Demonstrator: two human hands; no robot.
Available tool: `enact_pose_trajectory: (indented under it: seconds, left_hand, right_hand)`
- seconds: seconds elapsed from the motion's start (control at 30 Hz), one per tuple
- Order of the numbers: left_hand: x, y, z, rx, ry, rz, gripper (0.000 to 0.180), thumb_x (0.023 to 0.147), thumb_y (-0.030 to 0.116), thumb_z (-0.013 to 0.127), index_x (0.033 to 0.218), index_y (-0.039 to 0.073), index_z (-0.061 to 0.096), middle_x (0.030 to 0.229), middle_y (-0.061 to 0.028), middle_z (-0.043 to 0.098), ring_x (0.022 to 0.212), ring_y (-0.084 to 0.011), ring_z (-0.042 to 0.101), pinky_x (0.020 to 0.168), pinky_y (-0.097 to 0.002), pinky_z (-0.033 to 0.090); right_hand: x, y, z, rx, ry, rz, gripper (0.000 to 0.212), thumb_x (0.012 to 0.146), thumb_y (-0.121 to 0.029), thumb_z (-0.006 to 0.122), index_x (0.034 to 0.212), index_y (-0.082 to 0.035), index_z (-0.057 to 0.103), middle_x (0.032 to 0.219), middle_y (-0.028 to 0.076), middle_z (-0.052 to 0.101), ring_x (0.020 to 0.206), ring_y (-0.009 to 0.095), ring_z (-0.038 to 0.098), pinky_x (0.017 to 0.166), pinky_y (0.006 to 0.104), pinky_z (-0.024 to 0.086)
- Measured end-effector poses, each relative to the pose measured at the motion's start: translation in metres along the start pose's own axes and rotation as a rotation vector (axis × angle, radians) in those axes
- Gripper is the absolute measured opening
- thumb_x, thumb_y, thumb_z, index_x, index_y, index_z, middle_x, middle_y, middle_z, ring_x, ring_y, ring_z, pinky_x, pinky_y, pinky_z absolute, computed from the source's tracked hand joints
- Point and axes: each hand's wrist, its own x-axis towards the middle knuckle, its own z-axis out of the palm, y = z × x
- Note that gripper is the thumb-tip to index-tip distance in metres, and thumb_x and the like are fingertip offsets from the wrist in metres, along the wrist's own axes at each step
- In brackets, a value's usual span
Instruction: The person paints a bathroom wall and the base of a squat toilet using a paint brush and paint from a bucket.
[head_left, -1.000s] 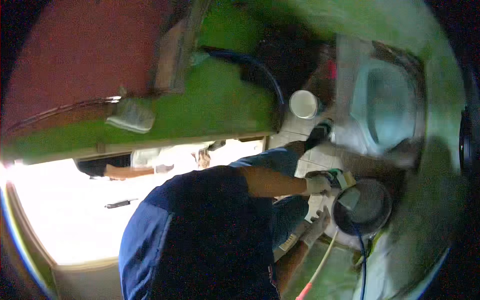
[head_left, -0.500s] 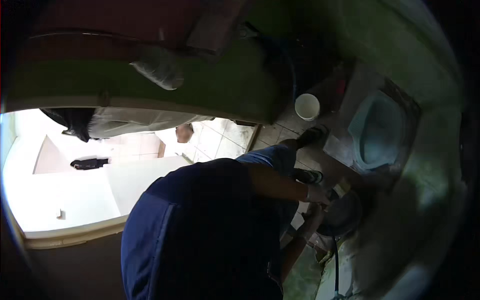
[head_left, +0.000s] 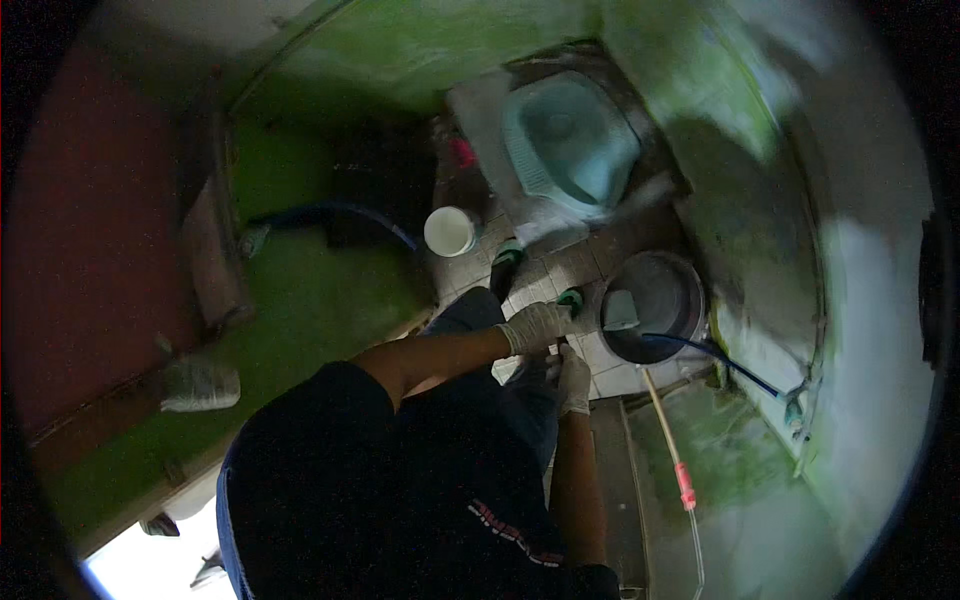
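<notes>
Both my hands wear pale gloves and are close together in front of my thighs. My left hand has its fingers curled, and my right hand is closed just below it. A small dark bit shows between them, too blurred to name. Close to their right stands a large dark round basin with a pale dipper inside. A dark blue hose runs over the basin's rim from a tap on the wall.
A pale blue squat toilet is set in the far floor. A white bucket stands left of my feet. A stick with a pink sleeve leans by the basin. Green walls close in around the tiled floor.
My view has swung round, so the toilet and basin are nearer the middle and the bright doorway has slid to the lower left. My hands have drawn back from the basin's edge.
</notes>
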Motion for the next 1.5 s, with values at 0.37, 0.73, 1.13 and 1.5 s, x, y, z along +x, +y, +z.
enact_pose_trajectory:
  seconds: [0.37, 0.73, 1.13, 1.5]
  left_hand:
    - [0.084, -0.130, 0.042, -0.442, 0.123, 0.130, 0.028, 0.075, 0.014, 0.062, 0.102, 0.008, 0.064, 0.096, -0.0112, 0.063, 0.091, -0.0309, 0.060, 0.083, -0.0422, 0.047]
    - [0.200, -0.205, 0.127, -0.753, 0.103, -0.033, 0.024, 0.081, 0.015, 0.070, 0.104, 0.012, 0.069, 0.100, -0.0087, 0.068, 0.092, -0.0209, 0.065, 0.082, -0.0313, 0.051]
    - [0.373, -0.186, 0.151, -0.729, 0.627, 0.021, 0.027, 0.080, 0.007, 0.068, 0.107, 0.005, 0.067, 0.098, -0.0125, 0.069, 0.088, -0.0189, 0.066, 0.080, -0.0273, 0.050]
    - [0.538, -0.258, 0.158, -0.696, 0.722, -0.147, 0.032, 0.076, 0.031, 0.066, 0.087, 0.001, 0.068, 0.087, -0.0153, 0.069, 0.083, -0.0251, 0.067, 0.074, -0.0344, 0.052]
  right_hand:
    - [0.082, 0.013, 0.021, 0.185, 0.053, -0.208, 0.044, 0.095, -0.043, 0.049, 0.082, -0.002, 0.060, 0.058, 0.003, 0.053, 0.047, 0.012, 0.048, 0.047, 0.0260, 0.040]
    - [0.301, 0.131, -0.014, -1.020, -0.201, -0.551, 0.038, 0.091, -0.041, 0.047, 0.088, -0.008, 0.064, 0.087, 0.015, 0.066, 0.083, 0.033, 0.064, 0.072, 0.0448, 0.051]
    - [0.365, 0.150, -0.040, -1.229, -0.372, -0.836, 0.032, 0.085, -0.037, 0.054, 0.083, -0.007, 0.065, 0.080, 0.015, 0.066, 0.077, 0.033, 0.064, 0.068, 0.0468, 0.048]
    - [0.371, 0.130, -0.066, -1.232, -0.052, -0.970, 0.035, 0.086, -0.039, 0.054, 0.074, -0.008, 0.065, 0.071, 0.013, 0.063, 0.065, 0.028, 0.062, 0.061, 0.0436, 0.044]
